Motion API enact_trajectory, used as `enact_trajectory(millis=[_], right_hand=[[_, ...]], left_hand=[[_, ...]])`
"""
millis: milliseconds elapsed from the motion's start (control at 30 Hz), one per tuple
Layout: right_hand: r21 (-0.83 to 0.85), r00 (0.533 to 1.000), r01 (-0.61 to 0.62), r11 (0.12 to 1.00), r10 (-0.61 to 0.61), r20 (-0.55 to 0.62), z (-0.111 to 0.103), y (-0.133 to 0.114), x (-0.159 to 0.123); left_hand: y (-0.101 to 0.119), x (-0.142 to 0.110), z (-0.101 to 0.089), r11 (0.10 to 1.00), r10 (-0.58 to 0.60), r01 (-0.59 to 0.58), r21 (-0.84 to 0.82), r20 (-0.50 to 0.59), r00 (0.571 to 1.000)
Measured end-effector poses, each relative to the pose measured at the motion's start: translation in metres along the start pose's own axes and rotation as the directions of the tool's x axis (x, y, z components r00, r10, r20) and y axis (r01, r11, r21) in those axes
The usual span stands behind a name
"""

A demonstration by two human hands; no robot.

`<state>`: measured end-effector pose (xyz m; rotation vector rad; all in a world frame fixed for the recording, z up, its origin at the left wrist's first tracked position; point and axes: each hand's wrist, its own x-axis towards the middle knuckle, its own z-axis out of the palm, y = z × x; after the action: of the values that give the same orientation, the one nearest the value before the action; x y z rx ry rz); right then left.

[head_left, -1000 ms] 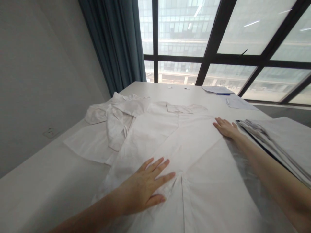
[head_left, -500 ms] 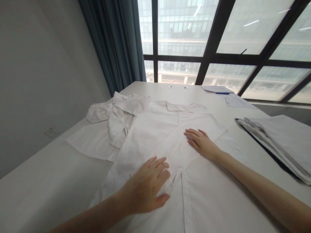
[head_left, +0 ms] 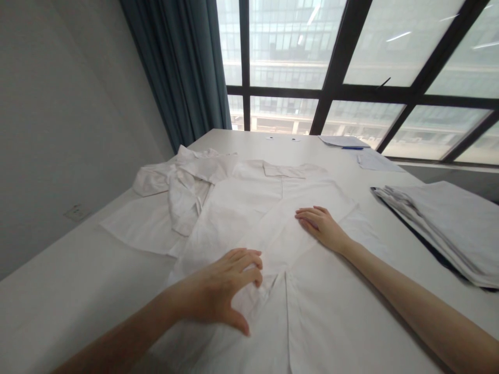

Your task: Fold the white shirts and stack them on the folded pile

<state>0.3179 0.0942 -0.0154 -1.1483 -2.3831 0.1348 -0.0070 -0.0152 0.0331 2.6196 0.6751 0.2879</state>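
A white garment (head_left: 268, 239), looking like a coat with a collar band at its far end, lies spread on the white table. My right hand (head_left: 317, 224) rests flat on its upper right part, fingers stretched out and holding nothing. Over the lower left part is my left hand (head_left: 222, 285), its thumb spread wide from its bent fingers, with nothing visible between them. A slit or seam runs down the cloth to the right of the left hand. Bunched at the far left is a sleeve-like part (head_left: 187, 200) of white cloth.
At the right, a stack of folded white cloth (head_left: 456, 223) lies on a dark flat board. Papers (head_left: 378, 162) and a blue pen (head_left: 353, 148) are at the far right of the table (head_left: 241, 143). Beyond stand a blue curtain (head_left: 183, 67), a wall socket (head_left: 77, 212) and windows.
My left hand has shifted slightly left, its thumb now further from the fingers. The fingers of my right hand have drawn closer together. The garment looks much the same.
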Motion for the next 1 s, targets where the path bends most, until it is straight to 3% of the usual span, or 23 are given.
enact_trajectory(millis=[233, 500, 633, 800, 1000], right_hand=[[0.009, 1.000, 0.007, 1.000, -0.007, -0.014, -0.001, 0.000, 0.000], [0.027, 1.000, 0.010, 1.000, -0.010, -0.010, -0.002, 0.000, 0.000], [0.031, 1.000, 0.013, 0.999, -0.013, -0.009, -0.002, 0.000, 0.001], [0.026, 1.000, 0.024, 0.999, -0.023, -0.016, -0.002, 0.000, 0.000], [0.011, 0.999, 0.027, 1.000, -0.027, -0.022, -0.002, 0.000, 0.000]], left_hand=[[0.004, -0.004, -0.009, 0.984, -0.108, 0.127, -0.124, 0.148, 0.983], [-0.007, -0.005, -0.015, 0.946, -0.136, 0.192, -0.263, 0.217, 0.967], [-0.019, -0.004, -0.012, 0.891, -0.157, 0.220, -0.398, 0.185, 0.970], [-0.027, -0.003, -0.014, 0.837, -0.117, 0.159, -0.524, 0.112, 0.987], [-0.030, -0.002, -0.016, 0.854, -0.094, 0.168, -0.492, 0.172, 0.981]])
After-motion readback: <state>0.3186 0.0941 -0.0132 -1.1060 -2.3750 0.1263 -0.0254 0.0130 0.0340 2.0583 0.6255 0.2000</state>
